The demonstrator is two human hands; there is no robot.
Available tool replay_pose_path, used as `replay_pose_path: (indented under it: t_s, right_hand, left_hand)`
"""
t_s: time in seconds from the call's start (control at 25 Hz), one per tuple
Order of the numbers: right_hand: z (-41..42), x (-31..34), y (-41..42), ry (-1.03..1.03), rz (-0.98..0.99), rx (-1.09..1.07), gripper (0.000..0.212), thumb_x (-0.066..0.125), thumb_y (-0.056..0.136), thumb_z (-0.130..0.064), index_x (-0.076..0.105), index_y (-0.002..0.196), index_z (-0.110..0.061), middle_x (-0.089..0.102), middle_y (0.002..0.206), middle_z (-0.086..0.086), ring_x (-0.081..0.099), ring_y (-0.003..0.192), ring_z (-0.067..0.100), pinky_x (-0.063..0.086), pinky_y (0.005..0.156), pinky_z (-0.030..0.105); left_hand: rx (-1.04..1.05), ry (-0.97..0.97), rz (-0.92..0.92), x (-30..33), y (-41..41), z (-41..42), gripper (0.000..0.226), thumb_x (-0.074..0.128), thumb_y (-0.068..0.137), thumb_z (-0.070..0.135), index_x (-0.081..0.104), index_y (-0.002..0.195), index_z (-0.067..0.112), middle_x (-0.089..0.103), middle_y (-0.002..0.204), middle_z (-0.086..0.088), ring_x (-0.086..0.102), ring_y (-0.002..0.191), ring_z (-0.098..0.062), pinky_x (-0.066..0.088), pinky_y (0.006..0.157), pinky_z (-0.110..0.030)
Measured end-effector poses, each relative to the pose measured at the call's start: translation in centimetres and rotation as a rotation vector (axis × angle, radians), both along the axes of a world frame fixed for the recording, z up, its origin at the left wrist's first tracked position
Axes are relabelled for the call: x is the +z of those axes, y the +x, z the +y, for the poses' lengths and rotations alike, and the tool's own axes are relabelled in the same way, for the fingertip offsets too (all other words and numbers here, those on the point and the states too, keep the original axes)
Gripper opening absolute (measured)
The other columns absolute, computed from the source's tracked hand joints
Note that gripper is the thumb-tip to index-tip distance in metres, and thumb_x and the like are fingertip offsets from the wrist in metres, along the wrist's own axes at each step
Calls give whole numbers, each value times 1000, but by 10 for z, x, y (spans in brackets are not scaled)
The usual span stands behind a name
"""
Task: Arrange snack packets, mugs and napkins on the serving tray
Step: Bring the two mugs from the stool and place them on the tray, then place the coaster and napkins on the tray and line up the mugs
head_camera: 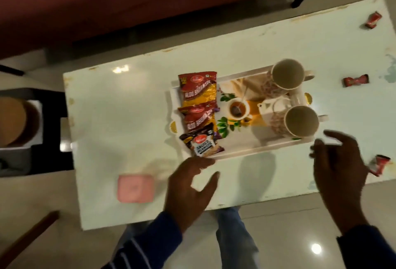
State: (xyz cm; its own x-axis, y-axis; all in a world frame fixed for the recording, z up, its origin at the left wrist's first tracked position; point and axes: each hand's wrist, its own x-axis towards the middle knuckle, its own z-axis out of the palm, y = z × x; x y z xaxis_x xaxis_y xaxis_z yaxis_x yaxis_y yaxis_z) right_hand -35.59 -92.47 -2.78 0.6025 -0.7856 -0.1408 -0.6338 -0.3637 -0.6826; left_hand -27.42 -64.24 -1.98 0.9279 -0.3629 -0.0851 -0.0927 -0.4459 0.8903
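A: Starting at the left, what is on the tabletop [128, 101]?

B: A pink napkin pad [135, 188] lies near the front edge, well apart from the tray [246, 153]. It looks like one stack; how many sheets it holds cannot be told.

A: And on the tray itself?

B: Three snack packets overlap in a row at its left end: two red-and-yellow ones [198, 90] [200, 118] and one dark peanut packet [201, 145] nearest the person. Two mugs [288, 73] [302, 124] stand upright at the right end, both showing empty insides.

A: The hands?

B: The left hand [190, 187] hovers just in front of the tray's near-left corner, fingers spread and holding nothing. The right hand [338, 168] hangs near the near-right corner, fingers loosely apart, also empty; it is blurred.

A: So which step is this?

B: Packets and mugs seem placed, so the napkins are likely what remains. The next move calls for the left hand to reach left to the pink pad and bring it to the bare middle of the tray.

A: Anything else further right?

B: Three small red wrapped sweets [373, 20] [355, 80] [378, 164] lie scattered off the tray.
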Motion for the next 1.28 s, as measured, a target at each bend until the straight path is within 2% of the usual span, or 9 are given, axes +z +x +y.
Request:
replay_pose_path:
  t_s: [0.08,0.16,0.32,0.44,0.6,0.92,1.08,1.16,1.28]
  right_hand:
    - [53,7,-9,35,37,-7,20,57,96,-32,55,116,-30,68,73,-11,61,73,-18,37,67,-5]
    - [119,10,-10,117,50,16,21,59,94,-23,57,113,-30,70,73,-9,64,73,-11,38,64,-4]
    - [243,10,6,339,70,111,26,64,92,-10,60,109,-29,69,72,-8,66,70,7,50,58,13]
    - [318,6,45,490,46,94,26,63,92,-7,62,106,-30,70,81,-8,64,66,9,50,51,19]
    - [377,5,112,500,13,219,22,61,93,-14,62,108,-30,69,88,-13,65,76,2,46,57,8]
    - [523,16,262,568,20,450,20,64,93,-21,65,113,-20,67,96,-13,64,82,2,45,63,4]
    - [597,1,312,656,144,405,9,63,94,-31,61,94,-22,62,81,-19,60,76,0,43,66,5]
    - [619,-9,328,659,165,340,19,63,93,-34,64,101,-17,69,93,-5,63,85,8,50,72,18]
    - [634,-20,337,638,146,230,16,66,91,-36,60,101,-25,66,103,-5,64,94,13,56,82,26]
  left_hand:
    - [65,90,-59,7,4,67,21,74,83,31,66,102,35,68,105,20,67,95,-7,54,75,-24]
    - [126,222,-9,11,14,137,23,72,82,40,65,103,37,66,106,21,65,96,-4,54,76,-24]
    - [7,470,267,-2,35,229,79,81,71,47,38,138,48,42,134,32,51,120,-5,46,93,-27]
    - [-94,482,408,-18,48,259,104,85,68,44,19,148,48,33,143,23,44,129,-9,40,97,-24]
    - [84,359,317,-13,72,283,93,83,72,42,28,148,42,38,142,21,47,123,-3,39,90,-16]
    - [509,504,-65,13,194,422,65,75,83,30,44,139,20,46,140,-7,44,123,-12,35,92,-19]
    - [579,468,102,-2,259,467,47,64,93,34,52,135,17,56,132,-5,53,103,-9,38,73,-11]
    - [557,449,190,-13,277,474,37,62,95,34,59,127,16,64,122,-2,56,91,-7,37,65,-8]
    - [489,416,200,-24,286,477,27,62,95,31,65,116,15,67,108,0,57,78,-2,38,60,-8]
